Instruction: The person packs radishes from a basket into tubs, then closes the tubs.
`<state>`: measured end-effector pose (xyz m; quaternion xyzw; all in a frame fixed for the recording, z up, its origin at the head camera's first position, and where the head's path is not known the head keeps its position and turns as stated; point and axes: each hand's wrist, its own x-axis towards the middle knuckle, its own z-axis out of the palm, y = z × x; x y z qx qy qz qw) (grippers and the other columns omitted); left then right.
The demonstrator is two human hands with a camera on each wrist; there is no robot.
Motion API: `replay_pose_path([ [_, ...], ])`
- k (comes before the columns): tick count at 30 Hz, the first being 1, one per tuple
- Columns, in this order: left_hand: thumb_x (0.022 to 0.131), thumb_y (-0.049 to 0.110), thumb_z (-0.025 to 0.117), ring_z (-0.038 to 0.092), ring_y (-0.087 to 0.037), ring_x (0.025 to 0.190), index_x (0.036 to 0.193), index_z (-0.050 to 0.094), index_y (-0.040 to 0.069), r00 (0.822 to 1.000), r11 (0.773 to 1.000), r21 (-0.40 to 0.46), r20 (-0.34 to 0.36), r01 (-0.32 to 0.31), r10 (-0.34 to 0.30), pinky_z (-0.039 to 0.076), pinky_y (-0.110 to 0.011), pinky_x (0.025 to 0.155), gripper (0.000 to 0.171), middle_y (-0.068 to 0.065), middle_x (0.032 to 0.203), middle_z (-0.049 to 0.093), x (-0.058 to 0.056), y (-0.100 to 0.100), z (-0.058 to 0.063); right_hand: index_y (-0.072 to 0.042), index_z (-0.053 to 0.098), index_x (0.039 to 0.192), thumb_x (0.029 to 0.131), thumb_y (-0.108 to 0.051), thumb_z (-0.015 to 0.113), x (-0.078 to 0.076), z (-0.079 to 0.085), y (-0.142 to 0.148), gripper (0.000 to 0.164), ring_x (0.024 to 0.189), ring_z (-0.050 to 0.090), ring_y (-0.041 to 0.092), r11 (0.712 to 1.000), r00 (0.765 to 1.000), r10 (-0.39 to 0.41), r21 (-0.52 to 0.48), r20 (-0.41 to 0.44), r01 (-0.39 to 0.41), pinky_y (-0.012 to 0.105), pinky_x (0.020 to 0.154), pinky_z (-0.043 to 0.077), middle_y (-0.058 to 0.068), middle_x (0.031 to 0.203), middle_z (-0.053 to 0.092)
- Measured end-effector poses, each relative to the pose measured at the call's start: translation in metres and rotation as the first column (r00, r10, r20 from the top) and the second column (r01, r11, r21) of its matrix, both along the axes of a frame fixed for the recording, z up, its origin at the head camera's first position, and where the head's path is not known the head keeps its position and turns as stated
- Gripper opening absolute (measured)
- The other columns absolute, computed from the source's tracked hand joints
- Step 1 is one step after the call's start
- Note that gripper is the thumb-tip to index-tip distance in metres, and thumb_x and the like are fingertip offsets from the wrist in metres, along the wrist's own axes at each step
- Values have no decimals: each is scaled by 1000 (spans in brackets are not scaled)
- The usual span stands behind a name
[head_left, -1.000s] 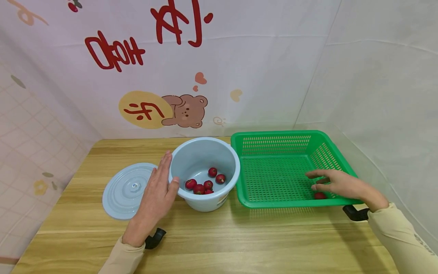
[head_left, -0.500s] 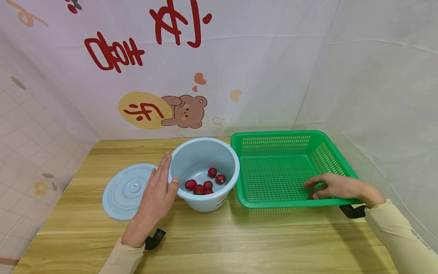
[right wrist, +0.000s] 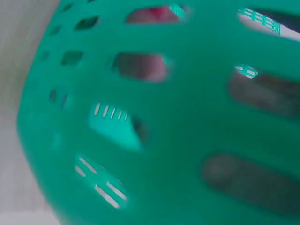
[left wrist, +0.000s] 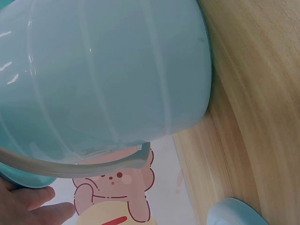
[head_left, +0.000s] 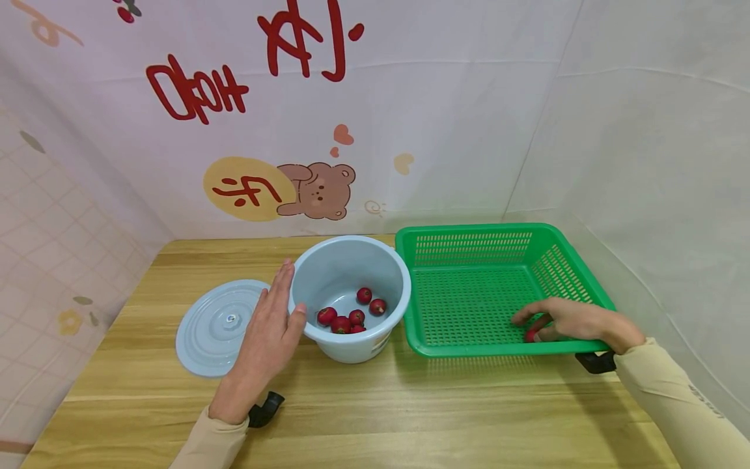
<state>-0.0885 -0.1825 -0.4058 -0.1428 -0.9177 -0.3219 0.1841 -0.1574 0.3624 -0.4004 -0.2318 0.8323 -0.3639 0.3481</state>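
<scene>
My left hand [head_left: 266, 329] lies with straight fingers against the left rim of a light blue bucket [head_left: 351, 348], thumb at the rim's front. Several red radishes [head_left: 327, 316] sit on the bucket's bottom. In the left wrist view the bucket's side wall [left wrist: 108, 70] fills much of the frame, with fingertips at lower left. Over the near right corner of a green plastic basket [head_left: 469, 350], my right hand [head_left: 571, 320] reaches inside and holds a red radish [head_left: 530, 335] in curled fingers. The basket wall [right wrist: 173, 112] covers most of that hand in the right wrist view.
A round light blue lid [head_left: 217, 332] lies on the wooden table [head_left: 375, 417] left of the bucket, partly behind the left hand. Basket and bucket stand side by side. A printed cloth wall [head_left: 457, 130] rises behind the table, and another closes off the right.
My right hand has lowered into the basket, closed its fingers round the radish and shifted slightly left with it. The left hand and the bucket have stayed put.
</scene>
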Motion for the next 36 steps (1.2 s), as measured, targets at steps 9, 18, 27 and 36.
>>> replay_pose_path([
  [9,105,22,49,27,-31,155,164,24,3,1000,1000,-6,1,-4,4,24,-70,117,67,-13,169,27,0,0,0,8,61,130,98,-7,68,0,-2,1,36,108,65,31,999,1000,-14,49,-19,15,29,82,57,14,119,69],
  [18,108,27,46,27,-31,155,164,24,3,1000,1000,-9,-5,-5,5,24,-70,117,65,-12,169,27,0,0,0,-6,71,113,98,-13,70,-1,-3,2,17,96,62,11,992,990,68,119,-126,-53,27,79,54,0,107,69],
  [27,107,26,47,28,-31,155,164,24,3,1000,1000,-4,-4,0,0,24,-70,117,65,-13,169,28,0,0,0,-12,73,113,101,-22,68,-1,-3,2,17,101,63,12,992,987,60,120,-147,-43,27,81,54,-2,112,71],
  [36,104,19,50,28,-31,155,164,25,3,1000,1000,-1,-2,-3,3,23,-69,118,67,-12,169,28,0,0,0,-8,71,125,102,-28,67,5,10,-3,31,91,63,8,993,971,-21,104,-240,47,26,74,52,-5,110,72],
])
